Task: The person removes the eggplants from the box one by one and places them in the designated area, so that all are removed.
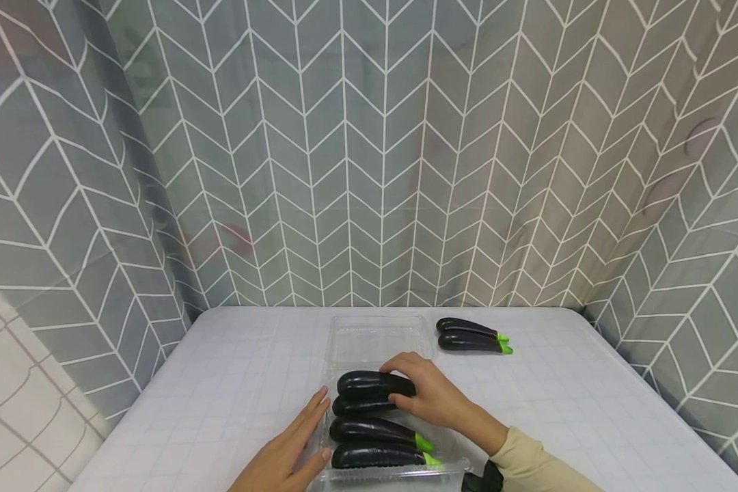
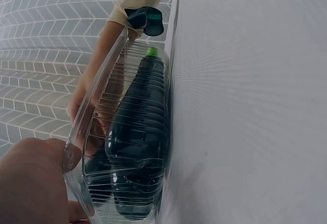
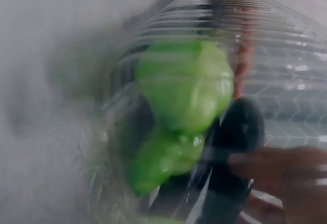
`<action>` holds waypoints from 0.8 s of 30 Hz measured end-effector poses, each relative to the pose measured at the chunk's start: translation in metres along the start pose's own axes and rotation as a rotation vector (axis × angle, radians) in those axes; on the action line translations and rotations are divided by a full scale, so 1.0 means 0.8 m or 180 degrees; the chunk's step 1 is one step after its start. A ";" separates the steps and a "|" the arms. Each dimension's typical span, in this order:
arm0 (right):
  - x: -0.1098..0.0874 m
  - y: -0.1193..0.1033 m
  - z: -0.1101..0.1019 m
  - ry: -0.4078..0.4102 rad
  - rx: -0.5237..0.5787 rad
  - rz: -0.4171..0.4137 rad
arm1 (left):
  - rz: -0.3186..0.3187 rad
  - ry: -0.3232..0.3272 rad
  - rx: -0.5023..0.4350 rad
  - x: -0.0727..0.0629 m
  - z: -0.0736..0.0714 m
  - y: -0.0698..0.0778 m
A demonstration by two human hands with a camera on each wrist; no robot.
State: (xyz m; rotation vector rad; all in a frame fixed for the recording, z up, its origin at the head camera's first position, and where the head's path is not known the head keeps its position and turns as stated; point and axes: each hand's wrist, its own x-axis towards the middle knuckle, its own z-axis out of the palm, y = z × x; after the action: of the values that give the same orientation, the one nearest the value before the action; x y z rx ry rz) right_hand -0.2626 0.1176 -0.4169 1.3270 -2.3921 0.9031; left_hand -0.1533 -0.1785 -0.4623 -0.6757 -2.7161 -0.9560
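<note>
A clear plastic clamshell box [image 1: 400, 471] lies in front of me with its lid [image 1: 378, 338] folded back. Several dark eggplants with green stem ends lie across it. My right hand [image 1: 427, 391] grips the stem end of the farthest eggplant [image 1: 361, 383], thumb on the near side; that end is hidden. Just under it lies another eggplant [image 1: 358, 408], and two more [image 1: 372, 430] lie nearer me. Along the box's left side rests my left hand [image 1: 285, 451], fingers straight. In the left wrist view its thumb [image 2: 71, 155] touches the rim.
Two further eggplants [image 1: 473, 342] lie side by side at the back right of the white-covered table [image 1: 221, 383]. Patterned grey curtains [image 1: 381, 171] close in the back and sides. A black wrist device [image 1: 484, 478] sits by the right sleeve, at the box's near right corner.
</note>
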 end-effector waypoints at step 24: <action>-0.002 0.002 0.003 0.0149 0.0101 -0.0013 | 0.0070 0.0110 0.0015 -0.001 0.004 -0.001</action>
State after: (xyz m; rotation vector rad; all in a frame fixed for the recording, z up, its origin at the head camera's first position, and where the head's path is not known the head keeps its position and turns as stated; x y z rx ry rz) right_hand -0.2630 0.1179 -0.4199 1.3069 -2.3486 0.9642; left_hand -0.1532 -0.1774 -0.4659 -0.6805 -2.6747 -0.9470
